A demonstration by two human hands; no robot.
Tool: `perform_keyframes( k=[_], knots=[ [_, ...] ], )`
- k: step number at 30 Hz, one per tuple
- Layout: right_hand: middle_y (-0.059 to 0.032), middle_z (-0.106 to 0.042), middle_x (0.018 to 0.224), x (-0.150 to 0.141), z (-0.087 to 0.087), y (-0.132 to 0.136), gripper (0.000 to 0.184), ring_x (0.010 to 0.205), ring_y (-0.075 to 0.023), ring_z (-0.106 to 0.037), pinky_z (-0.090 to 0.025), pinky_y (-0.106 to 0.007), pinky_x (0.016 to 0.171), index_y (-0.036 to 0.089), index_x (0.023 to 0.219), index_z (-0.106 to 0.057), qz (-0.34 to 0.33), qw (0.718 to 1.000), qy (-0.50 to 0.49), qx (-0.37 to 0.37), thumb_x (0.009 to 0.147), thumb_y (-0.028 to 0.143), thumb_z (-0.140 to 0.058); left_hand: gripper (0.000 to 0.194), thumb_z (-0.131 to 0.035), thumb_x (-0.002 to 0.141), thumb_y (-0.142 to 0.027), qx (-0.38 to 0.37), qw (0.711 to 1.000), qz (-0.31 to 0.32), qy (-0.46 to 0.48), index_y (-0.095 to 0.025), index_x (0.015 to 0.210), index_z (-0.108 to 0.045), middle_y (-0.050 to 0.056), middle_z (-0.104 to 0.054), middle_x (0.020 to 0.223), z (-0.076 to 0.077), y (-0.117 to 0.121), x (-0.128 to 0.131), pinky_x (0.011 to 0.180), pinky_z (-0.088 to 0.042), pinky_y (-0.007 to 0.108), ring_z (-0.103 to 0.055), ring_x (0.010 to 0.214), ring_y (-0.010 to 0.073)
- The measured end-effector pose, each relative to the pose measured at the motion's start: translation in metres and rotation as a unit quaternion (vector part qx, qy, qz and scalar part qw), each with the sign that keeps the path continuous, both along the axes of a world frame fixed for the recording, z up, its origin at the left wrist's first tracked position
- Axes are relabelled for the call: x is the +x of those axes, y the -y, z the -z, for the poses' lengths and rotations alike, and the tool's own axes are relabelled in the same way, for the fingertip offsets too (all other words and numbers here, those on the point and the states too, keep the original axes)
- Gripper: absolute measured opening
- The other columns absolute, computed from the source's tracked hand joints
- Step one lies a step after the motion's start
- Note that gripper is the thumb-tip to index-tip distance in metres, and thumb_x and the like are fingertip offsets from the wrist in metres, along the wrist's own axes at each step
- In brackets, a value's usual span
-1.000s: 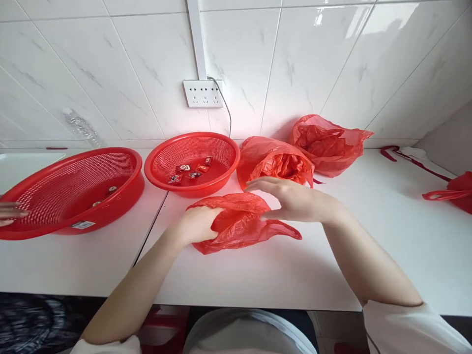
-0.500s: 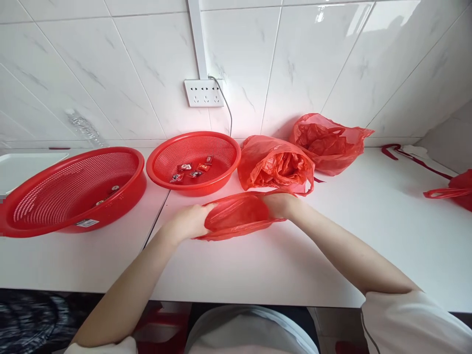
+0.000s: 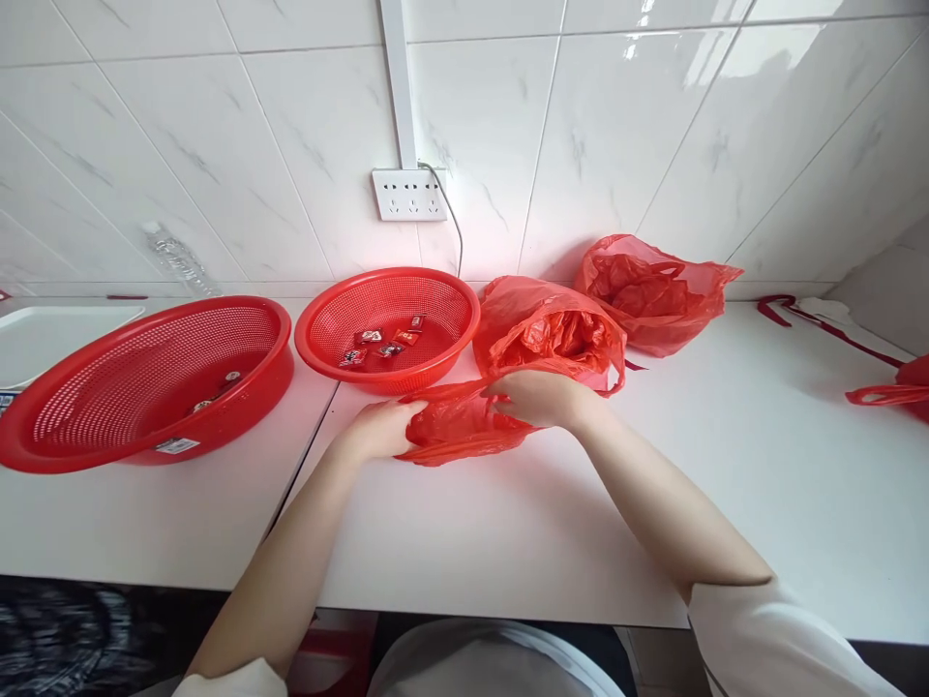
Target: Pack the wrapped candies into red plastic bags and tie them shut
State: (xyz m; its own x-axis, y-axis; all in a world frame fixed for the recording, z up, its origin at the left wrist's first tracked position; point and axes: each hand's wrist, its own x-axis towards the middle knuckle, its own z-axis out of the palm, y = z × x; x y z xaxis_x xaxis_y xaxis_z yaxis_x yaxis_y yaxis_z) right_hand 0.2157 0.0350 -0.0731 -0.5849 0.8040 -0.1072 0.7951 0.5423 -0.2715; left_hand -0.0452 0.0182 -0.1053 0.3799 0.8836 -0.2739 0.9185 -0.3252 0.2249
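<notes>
A thin red plastic bag point(image 3: 464, 445) lies crumpled on the white table in front of me, its mouth spread between my hands. My left hand point(image 3: 381, 429) is closed on the bag's left edge, its fingertips hidden by the plastic. At the right side, my right hand point(image 3: 541, 395) reaches over the mouth with fingers stretched leftward, the thumb apart below them. Just behind the bag stands a red plastic colander point(image 3: 319, 300) with several small wrapped pieces point(image 3: 406, 338) at its bottom. A second red bag point(image 3: 515, 300), stuffed with red plastic, sits right behind my right hand.
A larger red colander point(image 3: 166, 329) with a few small pieces stands at the left. Another filled red bag point(image 3: 660, 310) leans near the tiled wall. A clear bottle point(image 3: 178, 257), a white tray point(image 3: 65, 334), a dark red ribbon point(image 3: 834, 334) and a red bag point(image 3: 904, 387) are farther out.
My right hand came down into the bag's mouth, stretching it wide, then drew back out and leftward over it. The bag's mouth has narrowed again. A co-worker's hand at far left has gone.
</notes>
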Motion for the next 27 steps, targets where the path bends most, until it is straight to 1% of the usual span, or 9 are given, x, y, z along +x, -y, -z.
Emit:
perform_keyframes(
  k=[3,6,9,11,13,17,19,24,27],
  knots=[
    [-0.0041,-0.071,0.079,-0.025,-0.009,-0.001,0.039,0.063,-0.0147,-0.064,-0.052,-0.029,0.066,0.021,0.103,-0.068,0.06,0.961,-0.253,-0.091,0.099,0.046,-0.038,0.038,-0.065,0.073,-0.031,0.022,1.0,0.013,-0.007,-0.03,0.112,-0.065,0.004,-0.074,0.105,0.002,0.006,-0.003,0.069,-0.049,0.033,-0.069,0.083,0.0258],
    [-0.0026,-0.066,0.076,-0.046,-0.004,-0.022,0.04,0.052,-0.0123,-0.057,-0.05,-0.026,0.054,0.02,0.1,-0.059,0.153,0.802,-0.546,-0.187,0.091,0.057,-0.049,0.04,-0.065,0.076,-0.031,0.043,0.999,0.026,0.0,-0.03,0.116,-0.064,0.004,-0.074,0.106,0.007,0.007,-0.007,0.071,-0.049,0.034,-0.069,0.086,0.026],
    [-0.0096,-0.064,0.109,-0.06,0.014,-0.049,0.041,0.088,-0.0177,-0.066,-0.056,-0.031,0.076,0.02,0.107,-0.053,0.286,0.697,-0.653,-0.08,0.082,0.049,-0.066,0.054,-0.064,0.078,-0.027,0.097,0.994,0.032,0.029,-0.03,0.131,-0.057,0.003,-0.069,0.119,0.008,0.006,-0.011,0.075,-0.05,0.032,-0.068,0.097,0.0245],
    [-0.0133,-0.055,0.132,-0.064,0.03,-0.064,0.052,0.118,-0.0219,-0.058,-0.05,-0.034,0.098,0.02,0.117,-0.051,0.351,0.675,-0.649,-0.024,0.075,0.041,-0.073,0.048,-0.059,0.084,-0.024,0.141,0.989,0.028,0.046,-0.03,0.131,-0.057,0.002,-0.067,0.124,0.006,0.007,-0.011,0.076,-0.049,0.031,-0.067,0.099,0.0218],
    [-0.0142,-0.049,0.14,-0.065,0.044,-0.075,0.062,0.13,-0.0247,-0.05,-0.046,-0.037,0.105,0.021,0.125,-0.049,0.378,0.659,-0.648,-0.059,0.071,0.036,-0.076,0.03,-0.055,0.088,-0.028,0.175,0.984,-0.013,0.022,-0.026,0.117,-0.065,0.004,-0.069,0.114,0.002,0.012,-0.009,0.073,-0.048,0.031,-0.068,0.094,0.0222],
    [-0.0121,-0.067,0.105,-0.065,0.059,-0.087,0.034,0.092,-0.0256,-0.068,-0.06,-0.044,0.079,0.018,0.104,-0.059,0.349,0.635,-0.653,-0.223,0.077,0.035,-0.069,0.045,-0.06,0.083,-0.053,0.19,0.953,-0.208,-0.109,-0.013,0.104,-0.065,0.015,-0.071,0.09,-0.001,0.022,-0.004,0.064,-0.046,0.037,-0.069,0.082,0.0332],
    [-0.0077,-0.067,0.09,-0.066,0.06,-0.091,0.018,0.077,-0.0208,-0.068,-0.061,-0.042,0.071,0.018,0.091,-0.06,0.33,0.621,-0.661,-0.262,0.079,0.031,-0.065,0.054,-0.061,0.079,-0.06,0.167,0.949,-0.243,-0.115,-0.012,0.105,-0.064,0.017,-0.07,0.089,0.002,0.021,-0.006,0.063,-0.044,0.038,-0.068,0.081,0.0351],
    [-0.0003,-0.064,0.079,-0.068,0.053,-0.09,0.003,0.07,-0.0123,-0.062,-0.06,-0.031,0.068,0.018,0.076,-0.058,0.296,0.592,-0.698,-0.271,0.079,0.016,-0.058,0.027,-0.057,0.083,-0.045,0.032,0.973,-0.201,0.109,-0.02,0.072,-0.064,0.005,-0.07,0.073,0.019,0.002,-0.024,0.062,-0.041,0.03,-0.065,0.072,0.0233],
    [0.0019,-0.064,0.081,-0.06,0.042,-0.081,0.003,0.07,-0.0117,-0.062,-0.06,-0.029,0.067,0.019,0.076,-0.058,0.27,0.588,-0.718,-0.256,0.077,0.02,-0.061,0.024,-0.063,0.081,-0.043,-0.039,0.914,-0.236,0.327,-0.021,0.086,-0.069,0.003,-0.073,0.087,0.026,-0.011,-0.036,0.065,-0.046,0.027,-0.065,0.077,0.0195]
  ],
)
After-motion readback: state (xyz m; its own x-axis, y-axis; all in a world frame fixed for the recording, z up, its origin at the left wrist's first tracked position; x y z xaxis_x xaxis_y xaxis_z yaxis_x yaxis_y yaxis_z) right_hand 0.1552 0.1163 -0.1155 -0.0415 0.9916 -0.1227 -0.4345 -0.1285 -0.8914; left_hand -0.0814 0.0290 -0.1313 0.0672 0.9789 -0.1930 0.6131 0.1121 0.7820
